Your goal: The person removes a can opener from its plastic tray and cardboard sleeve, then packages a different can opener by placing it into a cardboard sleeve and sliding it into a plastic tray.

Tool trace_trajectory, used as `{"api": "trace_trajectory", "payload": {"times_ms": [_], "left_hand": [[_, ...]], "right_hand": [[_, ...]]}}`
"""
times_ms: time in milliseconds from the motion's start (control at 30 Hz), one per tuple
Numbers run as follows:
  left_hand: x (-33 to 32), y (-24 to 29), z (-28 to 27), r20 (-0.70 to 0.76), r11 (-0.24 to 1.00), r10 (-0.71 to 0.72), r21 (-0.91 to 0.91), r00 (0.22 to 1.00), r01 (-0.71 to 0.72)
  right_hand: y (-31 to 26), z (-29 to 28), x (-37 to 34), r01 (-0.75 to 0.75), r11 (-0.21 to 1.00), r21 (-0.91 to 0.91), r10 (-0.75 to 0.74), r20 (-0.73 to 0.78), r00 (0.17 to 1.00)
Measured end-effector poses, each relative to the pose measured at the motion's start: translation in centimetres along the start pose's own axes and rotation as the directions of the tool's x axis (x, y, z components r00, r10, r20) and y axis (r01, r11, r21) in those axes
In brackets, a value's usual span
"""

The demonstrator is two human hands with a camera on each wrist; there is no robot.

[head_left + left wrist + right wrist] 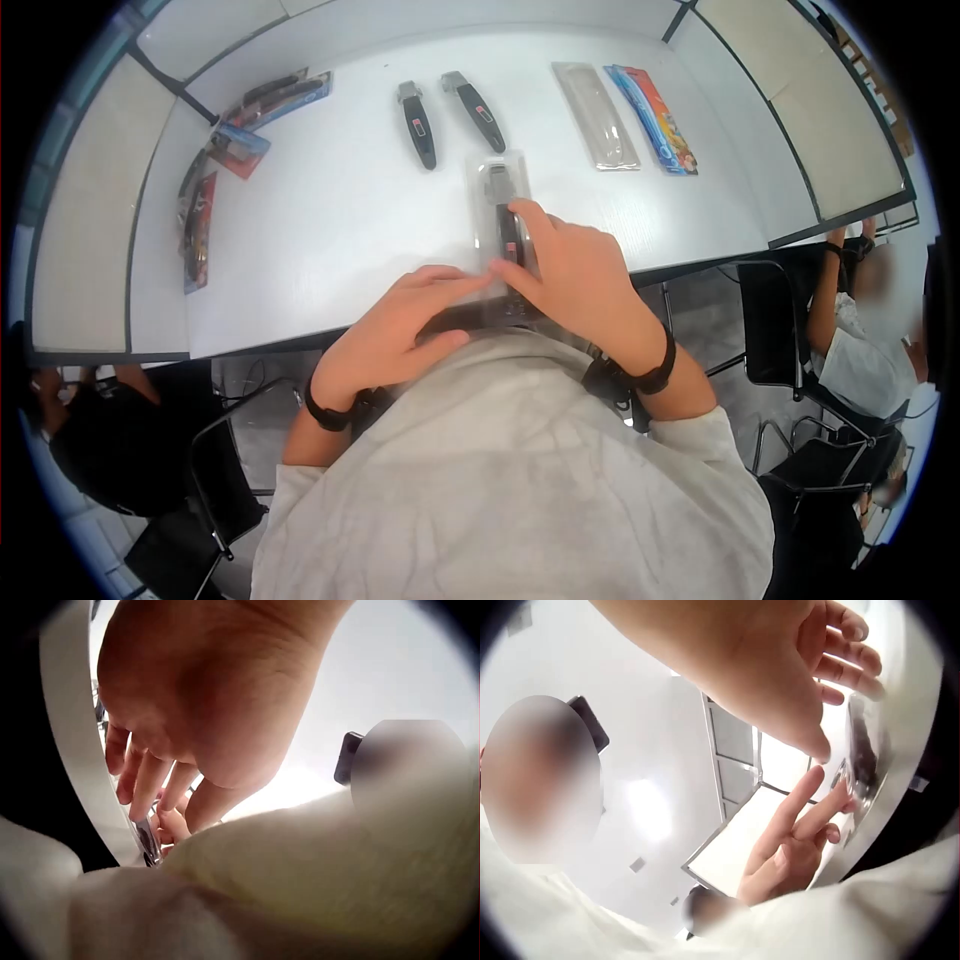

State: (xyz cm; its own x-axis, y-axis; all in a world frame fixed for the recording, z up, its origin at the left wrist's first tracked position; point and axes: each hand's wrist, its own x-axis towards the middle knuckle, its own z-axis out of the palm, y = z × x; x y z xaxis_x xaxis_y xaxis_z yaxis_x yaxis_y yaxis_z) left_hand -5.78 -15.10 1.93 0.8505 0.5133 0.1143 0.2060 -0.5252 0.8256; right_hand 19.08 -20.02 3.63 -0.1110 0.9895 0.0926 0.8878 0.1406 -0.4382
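Observation:
A clear plastic blister shell [482,200] lies at the table's front edge, with a black-handled tool [508,222] inside; the tool has a metal head and a red label. Over it my right hand [585,270] reaches in from the right, index fingertip by the upper handle and thumb at the lower left side. From the left, my left hand [395,325] extends straight fingers to the shell's lower part, its thumb held apart. In the right wrist view the dark handle [862,746] shows under the right fingers. Two matching tools [418,125] [476,112] lie loose farther back.
To the right are another clear shell [597,118] and a colourful printed card pack [655,118]. Several packaged items with printed cards [198,235] lie along the left side. Low pale panels [825,140] border the table. Chairs [775,325] and other people are beyond.

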Motion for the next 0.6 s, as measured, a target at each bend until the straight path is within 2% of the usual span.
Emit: {"api": "trace_trajectory", "payload": {"times_ms": [33, 67, 167, 200, 400, 500, 533, 600], "left_hand": [[0.2, -0.2, 0.2, 0.010, 0.999, 0.031, 0.041, 0.999, -0.031], [0.4, -0.4, 0.3, 0.023, 0.995, 0.061, 0.081, 0.998, -0.063], [1.5, -0.3, 0.6, 0.082, 0.981, 0.116, 0.149, 0.990, -0.127], [1.6, -0.6, 0.7, 0.087, 0.982, 0.127, 0.127, 0.988, -0.137], [1.3, -1.6, 1.1, -0.044, 0.992, 0.112, -0.048, 0.993, -0.114], [1.5, -2.1, 0.9, -0.055, 0.991, 0.105, -0.077, 0.993, -0.109], [1.5, -1.7, 1.0, -0.083, 0.983, 0.047, -0.172, 0.995, -0.061], [1.6, -1.6, 0.9, -0.087, 0.983, 0.064, -0.169, 0.994, -0.078]], "right_hand": [[0.0, 0.1, -0.4, -0.012, 0.999, -0.050, 0.011, -0.013, 1.000], [0.2, 0.5, -0.7, 0.032, 0.999, 0.011, -0.031, -0.044, 0.999], [0.4, 1.9, -1.9, 0.034, 0.998, -0.055, -0.040, -0.122, 0.992], [-0.2, 1.0, -2.2, -0.049, 0.988, -0.146, 0.052, 0.014, 0.999], [0.7, 0.1, -4.3, -0.208, 0.969, -0.135, 0.205, -0.035, 0.978], [1.6, -0.4, -3.7, -0.190, 0.959, -0.210, 0.174, -0.090, 0.981], [2.4, -0.2, -3.2, -0.162, 0.962, -0.220, 0.137, -0.124, 0.983], [3.9, 0.1, -1.6, -0.135, 0.972, -0.194, 0.101, -0.177, 0.979]]}}
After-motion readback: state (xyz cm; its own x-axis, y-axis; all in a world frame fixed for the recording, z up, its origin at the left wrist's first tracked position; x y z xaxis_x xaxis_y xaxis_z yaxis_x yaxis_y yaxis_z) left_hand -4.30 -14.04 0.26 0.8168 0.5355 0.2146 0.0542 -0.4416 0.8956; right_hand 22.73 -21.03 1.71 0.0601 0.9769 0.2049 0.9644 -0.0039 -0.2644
